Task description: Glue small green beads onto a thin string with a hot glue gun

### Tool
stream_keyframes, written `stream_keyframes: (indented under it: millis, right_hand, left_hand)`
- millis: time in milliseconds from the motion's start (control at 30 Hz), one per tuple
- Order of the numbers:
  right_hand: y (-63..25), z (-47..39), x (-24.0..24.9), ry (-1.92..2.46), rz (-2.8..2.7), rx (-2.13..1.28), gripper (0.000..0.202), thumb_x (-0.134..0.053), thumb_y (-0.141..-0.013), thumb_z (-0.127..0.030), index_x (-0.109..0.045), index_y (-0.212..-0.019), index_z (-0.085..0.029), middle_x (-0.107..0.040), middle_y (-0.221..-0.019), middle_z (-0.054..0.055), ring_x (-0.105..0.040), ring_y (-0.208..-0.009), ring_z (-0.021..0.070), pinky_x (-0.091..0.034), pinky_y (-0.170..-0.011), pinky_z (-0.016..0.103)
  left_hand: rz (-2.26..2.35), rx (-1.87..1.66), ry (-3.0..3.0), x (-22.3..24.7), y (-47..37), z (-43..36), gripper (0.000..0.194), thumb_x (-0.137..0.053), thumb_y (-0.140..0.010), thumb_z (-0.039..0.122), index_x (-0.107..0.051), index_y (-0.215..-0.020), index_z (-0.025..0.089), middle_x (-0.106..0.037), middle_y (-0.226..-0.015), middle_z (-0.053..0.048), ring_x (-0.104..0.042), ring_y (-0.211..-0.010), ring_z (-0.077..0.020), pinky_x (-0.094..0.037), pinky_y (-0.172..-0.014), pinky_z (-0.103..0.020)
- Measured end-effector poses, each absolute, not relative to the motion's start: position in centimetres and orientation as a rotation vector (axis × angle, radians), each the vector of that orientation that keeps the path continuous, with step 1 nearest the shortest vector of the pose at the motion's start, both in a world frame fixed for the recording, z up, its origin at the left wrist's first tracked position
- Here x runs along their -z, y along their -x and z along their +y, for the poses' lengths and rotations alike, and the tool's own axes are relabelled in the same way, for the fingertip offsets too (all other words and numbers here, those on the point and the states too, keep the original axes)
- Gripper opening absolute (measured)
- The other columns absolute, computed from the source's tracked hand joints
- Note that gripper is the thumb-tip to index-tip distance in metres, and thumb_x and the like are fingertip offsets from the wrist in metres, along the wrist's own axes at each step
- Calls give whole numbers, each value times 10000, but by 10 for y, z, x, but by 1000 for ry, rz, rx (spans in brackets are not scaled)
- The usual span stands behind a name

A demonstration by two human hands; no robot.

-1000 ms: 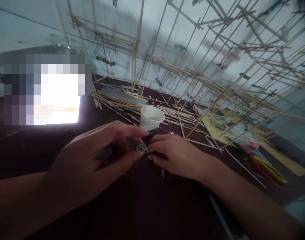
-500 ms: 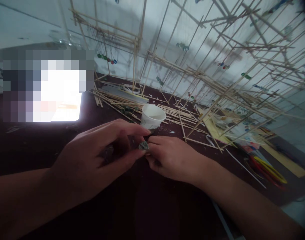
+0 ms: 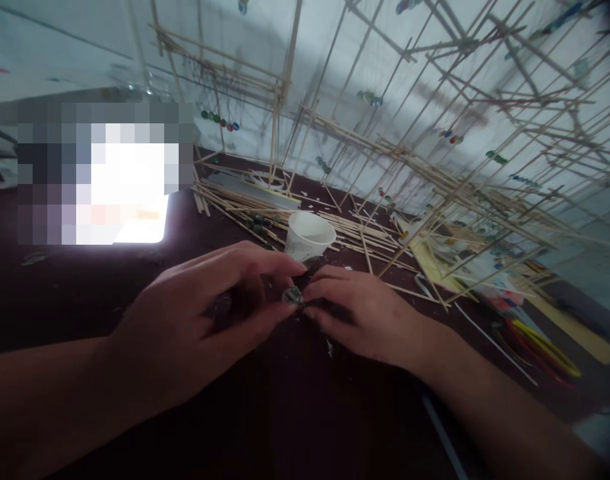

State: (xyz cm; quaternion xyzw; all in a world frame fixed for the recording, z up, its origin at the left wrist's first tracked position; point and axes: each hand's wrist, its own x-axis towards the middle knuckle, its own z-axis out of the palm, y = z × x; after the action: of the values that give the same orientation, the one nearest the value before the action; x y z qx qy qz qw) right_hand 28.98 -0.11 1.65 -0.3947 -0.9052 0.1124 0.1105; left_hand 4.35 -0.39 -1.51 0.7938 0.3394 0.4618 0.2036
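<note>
My left hand pinches a small round glass marble between thumb and fingertips. From the other side my right hand is closed, its fingertips pressed together at the marble's right edge. What those fingertips grip is too small to make out. A thin pale scrap shows just below my right fingers. Right behind both hands stands a white paper cup, upright on the dark table.
Thin wooden sticks lie behind the cup, with dark green marbles among them. A tall stick frame hung with strings of marbles rises behind. Yellow-and-red-handled scissors lie at right. A bright, pixelated area covers the left.
My right fingertips have drawn slightly right from the marble, opening a small gap between the hands. The marble stays in my left pinch. The whole view has shifted slightly.
</note>
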Motion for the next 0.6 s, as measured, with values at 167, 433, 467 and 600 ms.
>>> stream_keyframes:
  millis: [167,433,467,600]
  right_hand:
    - [-282,0,-15,1134,-2786,-398,181,-633,-1033,-115,-781,-1136,-96,-749,-1122,137,-732,-1051,254,-598,-942,387]
    - [-282,6,-15,989,-2936,-150,181,-586,-1080,-155,-756,-1031,-119,-738,-1018,112,-707,-919,219,-577,-808,335]
    - [-281,6,-14,986,-2960,-109,194,-573,-1082,-151,-756,-1031,-113,-736,-1012,113,-704,-904,221,-572,-786,336]
    - [-280,7,-11,992,-2992,-48,213,-542,-1082,-135,-752,-1070,-103,-739,-1042,126,-694,-896,227,-562,-764,341]
  left_hand:
    - [909,-1337,-2214,15,-44,-2,249,-702,-971,298,-724,-1204,383,-732,-821,98,-606,-601,-91,-489,-571,-180]
    - [924,-1334,-2200,13,-47,-1,209,-702,-930,266,-743,-1119,347,-726,-772,90,-621,-581,-100,-494,-561,-188]
    - [936,-1325,-2199,13,-47,-2,212,-696,-930,265,-742,-1119,347,-733,-783,88,-627,-592,-101,-496,-568,-188]
    - [926,-1337,-2183,14,-46,-3,229,-716,-947,296,-743,-1165,362,-725,-799,93,-610,-601,-87,-487,-573,-176]
